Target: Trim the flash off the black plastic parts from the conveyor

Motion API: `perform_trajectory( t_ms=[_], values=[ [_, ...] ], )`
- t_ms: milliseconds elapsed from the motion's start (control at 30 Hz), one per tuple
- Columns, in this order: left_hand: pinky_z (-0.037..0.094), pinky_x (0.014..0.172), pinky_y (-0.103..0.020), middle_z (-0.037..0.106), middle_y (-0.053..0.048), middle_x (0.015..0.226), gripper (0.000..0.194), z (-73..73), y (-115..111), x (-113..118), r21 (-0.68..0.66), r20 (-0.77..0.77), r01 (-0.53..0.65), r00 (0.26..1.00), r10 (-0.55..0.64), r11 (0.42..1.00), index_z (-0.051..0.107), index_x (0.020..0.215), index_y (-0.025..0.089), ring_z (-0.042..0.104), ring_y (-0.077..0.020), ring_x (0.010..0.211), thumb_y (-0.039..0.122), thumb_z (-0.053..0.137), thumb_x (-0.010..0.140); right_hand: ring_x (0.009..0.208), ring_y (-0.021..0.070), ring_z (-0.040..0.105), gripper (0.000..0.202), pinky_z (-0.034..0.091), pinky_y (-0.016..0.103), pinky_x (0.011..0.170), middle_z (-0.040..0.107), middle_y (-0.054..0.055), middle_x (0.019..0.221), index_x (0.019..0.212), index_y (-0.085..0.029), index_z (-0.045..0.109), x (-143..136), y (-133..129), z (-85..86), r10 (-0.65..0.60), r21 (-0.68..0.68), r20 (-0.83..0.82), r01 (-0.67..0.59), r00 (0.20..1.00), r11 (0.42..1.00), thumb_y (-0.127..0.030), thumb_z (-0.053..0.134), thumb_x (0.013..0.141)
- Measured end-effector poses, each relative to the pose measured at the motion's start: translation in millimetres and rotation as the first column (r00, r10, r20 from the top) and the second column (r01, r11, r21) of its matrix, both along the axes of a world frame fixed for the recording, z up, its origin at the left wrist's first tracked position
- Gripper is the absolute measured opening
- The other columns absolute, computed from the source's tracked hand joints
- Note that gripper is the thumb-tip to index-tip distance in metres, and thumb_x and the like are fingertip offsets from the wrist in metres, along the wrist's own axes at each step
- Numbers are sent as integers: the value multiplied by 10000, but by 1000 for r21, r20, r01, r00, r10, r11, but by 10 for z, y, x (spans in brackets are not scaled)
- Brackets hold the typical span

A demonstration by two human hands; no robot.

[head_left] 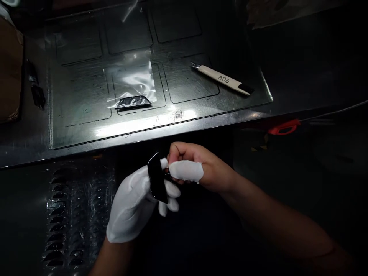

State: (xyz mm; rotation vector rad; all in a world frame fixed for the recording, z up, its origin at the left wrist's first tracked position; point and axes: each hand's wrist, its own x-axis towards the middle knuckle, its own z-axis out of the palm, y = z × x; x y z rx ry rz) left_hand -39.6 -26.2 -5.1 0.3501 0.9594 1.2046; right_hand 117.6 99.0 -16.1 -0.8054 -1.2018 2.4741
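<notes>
My left hand [133,205], in a white glove, is closed on a glossy black plastic piece [157,182] with slanted ends, held up in front of the table edge. My right hand [195,166] is bare except for a white cover on its thumb. Its fingers are pinched together right beside the black piece. A thin dark bit shows between them and the piece, too small and shaded to name. On the table lies a clear plastic bag [135,76] with a similar black piece [133,102] in its lower end.
A beige cutter marked A06 [221,78] rests on the glass sheet [189,90] with outlined rectangles. A clear tray [82,214] of several black pieces is below left. A red handle [284,127], a black pen [36,86] and cardboard [10,73] lie around.
</notes>
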Motion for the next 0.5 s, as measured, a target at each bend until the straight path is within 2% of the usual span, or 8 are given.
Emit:
perform_trajectory(
  t_ms=[500],
  values=[
    [499, 482, -209, 757, -75, 868, 368, -21, 13, -26, -28, -14, 1, 1000, -1, 1000, 704, 1310, 212, 717, -172, 633, 387, 528, 1038, 569, 73, 582, 165, 426, 148, 492, 653, -37, 680, 792, -166, 600, -19, -42, -58, -29, -43, 25, 30, 999, 999, -246, 743, 819]
  ],
)
